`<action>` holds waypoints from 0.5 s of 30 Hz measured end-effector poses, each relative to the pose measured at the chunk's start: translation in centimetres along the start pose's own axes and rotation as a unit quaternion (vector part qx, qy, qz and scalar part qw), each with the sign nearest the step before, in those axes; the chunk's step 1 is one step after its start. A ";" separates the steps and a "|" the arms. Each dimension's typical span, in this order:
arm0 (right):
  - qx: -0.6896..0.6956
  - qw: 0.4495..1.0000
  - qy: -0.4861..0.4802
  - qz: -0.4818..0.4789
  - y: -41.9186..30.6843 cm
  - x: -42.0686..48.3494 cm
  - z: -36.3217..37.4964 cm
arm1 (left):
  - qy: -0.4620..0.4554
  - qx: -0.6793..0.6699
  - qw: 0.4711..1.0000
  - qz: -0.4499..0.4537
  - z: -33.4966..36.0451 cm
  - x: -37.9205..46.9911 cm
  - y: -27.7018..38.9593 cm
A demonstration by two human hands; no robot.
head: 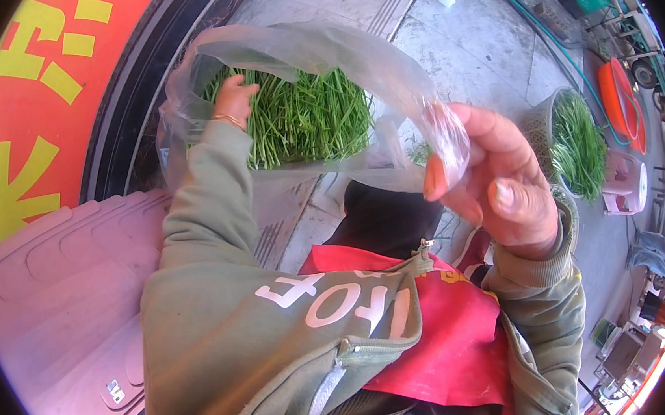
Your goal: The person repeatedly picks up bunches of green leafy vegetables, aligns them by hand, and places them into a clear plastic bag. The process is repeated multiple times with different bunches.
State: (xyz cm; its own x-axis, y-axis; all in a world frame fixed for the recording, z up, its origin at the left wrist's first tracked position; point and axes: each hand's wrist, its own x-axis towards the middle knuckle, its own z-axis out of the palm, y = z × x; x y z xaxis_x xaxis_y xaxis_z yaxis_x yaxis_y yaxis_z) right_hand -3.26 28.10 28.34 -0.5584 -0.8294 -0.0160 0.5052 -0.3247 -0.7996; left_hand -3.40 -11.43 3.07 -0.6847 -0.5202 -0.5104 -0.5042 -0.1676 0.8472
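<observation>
A large clear plastic bag (317,37) is spread open before me, with a thick layer of long, thin green stalks (306,115), like garlic chives, lying inside. My left hand (234,100) reaches into the bag and rests at the left end of the stalks. A thin band circles that wrist. The fingers are partly hidden, so whether they grip any stalks is unclear. On the right, my right hand (502,181) holds the bag's bunched rim among its fingers, the thumb standing apart from the plastic.
A pink plastic surface (66,278) and a red sign (31,85) with yellow writing stand at left. To the right are a woven basket (539,130) of similar greens, a pink stool (624,182), orange basins (619,99) and a green hose (555,45) across the floor.
</observation>
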 end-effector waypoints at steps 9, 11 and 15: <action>0.001 1.000 0.021 0.014 0.3 0.6 1.0 | 0.114 0.334 0.913 0.205 -16.3 10.6 -12.6; -0.023 0.997 0.071 -0.013 0.8 0.9 1.4 | 0.085 0.338 0.923 0.163 -7.1 7.0 -10.4; -0.025 0.996 0.089 -0.017 0.7 1.5 1.9 | 0.174 0.465 0.868 0.024 -2.1 0.7 -9.4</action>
State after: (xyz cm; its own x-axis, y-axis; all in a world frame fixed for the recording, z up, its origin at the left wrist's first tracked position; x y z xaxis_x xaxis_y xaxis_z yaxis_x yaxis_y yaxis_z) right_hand -2.49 25.81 28.86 -0.6843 -0.7234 -0.0916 0.4534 -0.3237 -0.8305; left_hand 1.95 -11.96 -4.97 -0.5987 -0.7558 -0.2651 -0.7963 0.5263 0.2982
